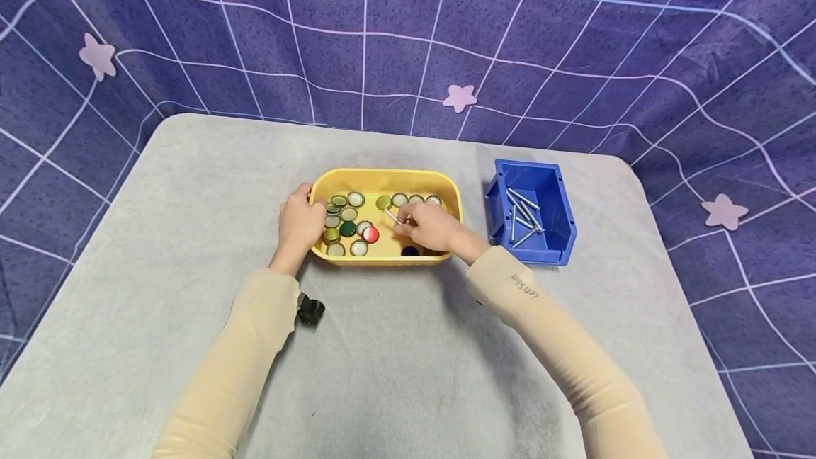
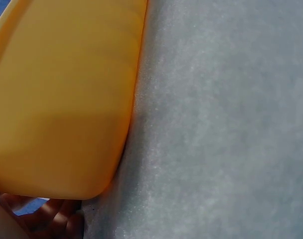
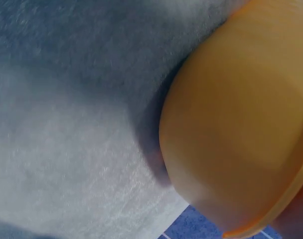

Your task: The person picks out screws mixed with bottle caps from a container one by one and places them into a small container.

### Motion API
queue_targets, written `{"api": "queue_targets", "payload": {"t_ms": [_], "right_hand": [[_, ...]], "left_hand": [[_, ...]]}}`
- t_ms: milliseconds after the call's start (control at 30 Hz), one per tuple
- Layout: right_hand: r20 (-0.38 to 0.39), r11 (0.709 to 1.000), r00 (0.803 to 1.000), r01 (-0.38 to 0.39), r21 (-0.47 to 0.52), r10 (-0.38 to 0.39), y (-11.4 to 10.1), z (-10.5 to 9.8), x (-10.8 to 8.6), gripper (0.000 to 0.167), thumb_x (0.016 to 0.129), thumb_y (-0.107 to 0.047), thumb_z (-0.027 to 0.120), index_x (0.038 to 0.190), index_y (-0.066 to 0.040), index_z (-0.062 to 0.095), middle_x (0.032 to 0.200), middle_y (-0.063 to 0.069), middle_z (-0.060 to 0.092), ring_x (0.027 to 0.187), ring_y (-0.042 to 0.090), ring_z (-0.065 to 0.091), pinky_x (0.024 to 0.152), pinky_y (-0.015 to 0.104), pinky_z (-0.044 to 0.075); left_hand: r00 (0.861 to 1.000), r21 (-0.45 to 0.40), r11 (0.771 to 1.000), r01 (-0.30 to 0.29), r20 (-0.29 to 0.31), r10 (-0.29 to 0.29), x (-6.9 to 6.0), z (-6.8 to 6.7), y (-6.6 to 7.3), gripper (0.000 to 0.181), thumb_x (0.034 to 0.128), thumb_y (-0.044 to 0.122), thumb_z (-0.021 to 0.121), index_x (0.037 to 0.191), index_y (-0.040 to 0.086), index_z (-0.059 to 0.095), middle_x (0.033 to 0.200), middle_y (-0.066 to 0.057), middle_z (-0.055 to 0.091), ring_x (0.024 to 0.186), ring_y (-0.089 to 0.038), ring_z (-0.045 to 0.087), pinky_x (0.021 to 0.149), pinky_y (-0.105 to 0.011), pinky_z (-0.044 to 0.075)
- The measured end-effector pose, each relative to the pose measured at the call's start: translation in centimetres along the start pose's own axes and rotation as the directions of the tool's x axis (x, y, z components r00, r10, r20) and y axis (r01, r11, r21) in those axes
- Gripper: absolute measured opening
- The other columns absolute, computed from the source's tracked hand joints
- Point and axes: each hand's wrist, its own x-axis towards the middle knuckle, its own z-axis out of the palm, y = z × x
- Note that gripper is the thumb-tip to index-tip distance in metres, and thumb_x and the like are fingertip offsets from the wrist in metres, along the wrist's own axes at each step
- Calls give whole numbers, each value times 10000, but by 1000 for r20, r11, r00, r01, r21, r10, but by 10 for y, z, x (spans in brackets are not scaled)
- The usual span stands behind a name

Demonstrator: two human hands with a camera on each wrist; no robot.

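Observation:
A yellow tub (image 1: 389,261) with rounded corners holds several bottle caps (image 1: 348,214), mostly gathered at its left side; a red and white cap (image 1: 370,234) lies near the middle. My left hand (image 1: 302,222) grips the tub's left end, thumb over the rim. In the left wrist view, fingers of that hand (image 2: 52,219) curl by the tub's outer wall. Inside the tub, my right hand (image 1: 428,225) pinches a slim silver bolt (image 1: 391,216), its end close to a gold cap (image 1: 383,202). The right wrist view shows mostly the tub's outer wall (image 3: 236,124).
To the right of the tub stands a blue bin (image 1: 564,253) with several silver bolts (image 1: 524,214) in it. A small black object (image 1: 311,310) shows at my left wrist. A purple gridded curtain (image 1: 408,34) hangs behind the grey table (image 1: 395,374).

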Motion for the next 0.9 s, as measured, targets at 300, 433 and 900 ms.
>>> {"api": "queue_targets", "payload": {"t_ms": [300,433,900], "right_hand": [[-58,998,997,60,10,-59,5,-5,-4,133,962,-224,633,955,-99,679,797,28,686,690,130,572,689,275,452],[-65,998,997,53,38,-51,6,-6,-6,126,957,-234,641,932,-111,660,763,17,684,649,121,560,647,264,436],[-124,994,990,71,77,-61,12,-16,-10,119,930,-222,677,868,-124,648,691,-24,631,565,74,516,592,238,397]], "left_hand": [[1000,-2,1000,3,13,-3,-1,-1,1,462,974,227,439,1415,107,512,1345,-194,607,1104,-404,606,982,-534,456],[1000,0,1000,1,10,-1,-1,-1,1,449,972,227,442,1395,104,530,1336,-193,613,1109,-406,601,992,-537,444],[1000,4,1000,0,6,0,0,0,0,452,972,231,443,1398,107,529,1339,-188,612,1118,-408,597,990,-537,443]]}}
